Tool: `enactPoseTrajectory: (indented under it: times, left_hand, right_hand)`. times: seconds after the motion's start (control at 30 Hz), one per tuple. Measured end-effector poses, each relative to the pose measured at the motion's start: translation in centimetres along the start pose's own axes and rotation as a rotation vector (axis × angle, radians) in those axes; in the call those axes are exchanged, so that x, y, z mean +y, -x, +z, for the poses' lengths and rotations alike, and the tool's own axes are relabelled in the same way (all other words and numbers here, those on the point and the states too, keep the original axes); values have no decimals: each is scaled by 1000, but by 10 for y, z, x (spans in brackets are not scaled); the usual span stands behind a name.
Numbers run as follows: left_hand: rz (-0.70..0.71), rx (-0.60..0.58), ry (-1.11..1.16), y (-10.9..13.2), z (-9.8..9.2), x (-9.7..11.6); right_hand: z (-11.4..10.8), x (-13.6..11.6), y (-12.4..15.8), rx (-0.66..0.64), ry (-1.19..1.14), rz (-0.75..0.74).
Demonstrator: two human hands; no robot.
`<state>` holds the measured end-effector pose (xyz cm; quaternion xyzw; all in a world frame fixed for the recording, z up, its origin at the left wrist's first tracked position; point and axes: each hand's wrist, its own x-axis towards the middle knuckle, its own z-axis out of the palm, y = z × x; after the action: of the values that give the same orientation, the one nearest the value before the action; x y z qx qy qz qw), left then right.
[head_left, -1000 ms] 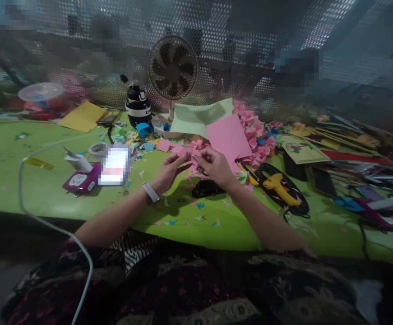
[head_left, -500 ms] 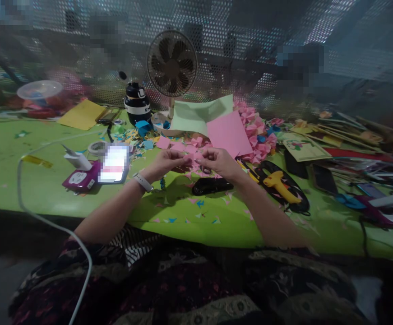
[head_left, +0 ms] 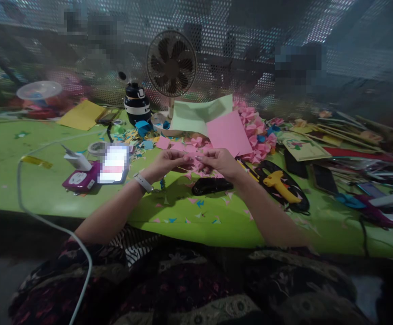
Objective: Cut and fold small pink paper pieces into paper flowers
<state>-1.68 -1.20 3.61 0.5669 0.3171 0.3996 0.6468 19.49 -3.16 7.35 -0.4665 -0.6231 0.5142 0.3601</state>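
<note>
My left hand (head_left: 171, 161) and my right hand (head_left: 216, 161) meet over the middle of the table, fingertips almost touching. Between their pinched fingers is a small piece of pink paper (head_left: 194, 158), which blends with the pink scraps behind it, so its exact shape is hard to make out. A black case-like object (head_left: 212, 185) lies just below my right hand. Behind my hands a pink sheet (head_left: 230, 133) leans against a pale green sheet (head_left: 192, 116). Folded pink paper pieces (head_left: 255, 131) are heaped to the right of the sheets.
A lit phone (head_left: 113, 164) and a purple extension socket (head_left: 81, 180) stand at left. A fan (head_left: 172, 63) and a dark jug (head_left: 137, 106) are at the back. Right lie a yellow glue gun (head_left: 282, 186) and a dark phone (head_left: 323, 178). A white cable (head_left: 88, 266) crosses the front left edge.
My right hand's fingers have shifted slightly and curl a little differently around the pink paper. My left hand has barely moved, and the surrounding things look the same.
</note>
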Motion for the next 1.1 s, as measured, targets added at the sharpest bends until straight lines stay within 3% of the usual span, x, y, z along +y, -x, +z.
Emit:
enactPoseTrajectory:
  times: [0.6,1.1]
  left_hand:
    - [-46,-58,43,0,0,1]
    - [-37,1,-19,0,-3,1]
  right_hand:
    - [4,-2,1,61,-2,-21]
    - [5,0,-1,35,-4,-8]
